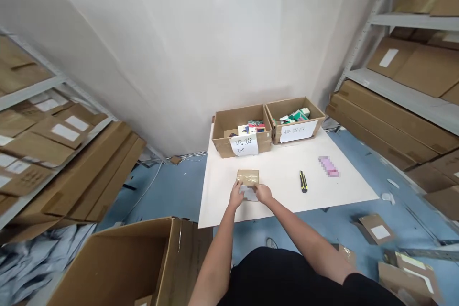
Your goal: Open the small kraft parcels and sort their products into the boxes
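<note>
A small brown cardboard box (248, 176) with shiny tape across its top is at the front part of the white tabletop (218, 205). My left hand (235, 195) grips its left side and my right hand (264, 193) its right side. Between my hands, a pale grey-white surface (250, 193) faces me; whether it is a label or a paper on the box I cannot tell. My fingertips are partly hidden against the cardboard. To the right of my right hand lies a black and yellow utility knife (303, 181).
Two open cartons, a left carton (224, 146) and a right carton (299, 131), hold small packages and bear handwritten signs. A blurred pink item (329, 166) lies at right. A large open carton (175, 258) stands at lower left. Box-filled shelves flank both sides; loose boxes (376, 229) litter the floor.
</note>
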`<action>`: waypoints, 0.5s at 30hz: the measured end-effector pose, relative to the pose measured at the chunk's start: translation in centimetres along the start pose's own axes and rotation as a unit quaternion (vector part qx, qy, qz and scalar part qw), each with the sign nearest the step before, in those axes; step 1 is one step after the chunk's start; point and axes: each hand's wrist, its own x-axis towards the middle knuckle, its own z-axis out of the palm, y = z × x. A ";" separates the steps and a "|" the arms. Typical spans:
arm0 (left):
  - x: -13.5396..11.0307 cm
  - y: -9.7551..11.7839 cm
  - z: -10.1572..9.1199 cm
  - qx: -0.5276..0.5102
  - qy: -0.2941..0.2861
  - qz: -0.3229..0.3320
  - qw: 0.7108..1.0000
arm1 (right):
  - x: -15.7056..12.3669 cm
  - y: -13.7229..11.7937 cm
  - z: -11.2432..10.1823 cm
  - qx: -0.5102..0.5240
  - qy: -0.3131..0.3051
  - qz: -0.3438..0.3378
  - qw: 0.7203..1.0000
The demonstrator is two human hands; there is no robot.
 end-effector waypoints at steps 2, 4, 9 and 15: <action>-0.2 -0.2 1.5 -0.022 0.031 -0.040 0.998 | 0.0 1.7 0.1 -0.003 -0.044 -0.001 0.999; -0.1 -0.7 2.4 -0.054 0.081 -0.119 0.988 | 0.7 2.7 -0.4 0.003 -0.037 -0.008 0.999; 1.3 -1.5 3.3 -0.129 0.044 -0.225 0.965 | 4.4 2.8 -1.2 0.062 -0.011 -0.017 0.998; 5.2 -1.5 2.6 -0.167 0.016 -0.170 0.971 | 5.9 2.4 -0.1 0.166 -0.016 0.031 0.986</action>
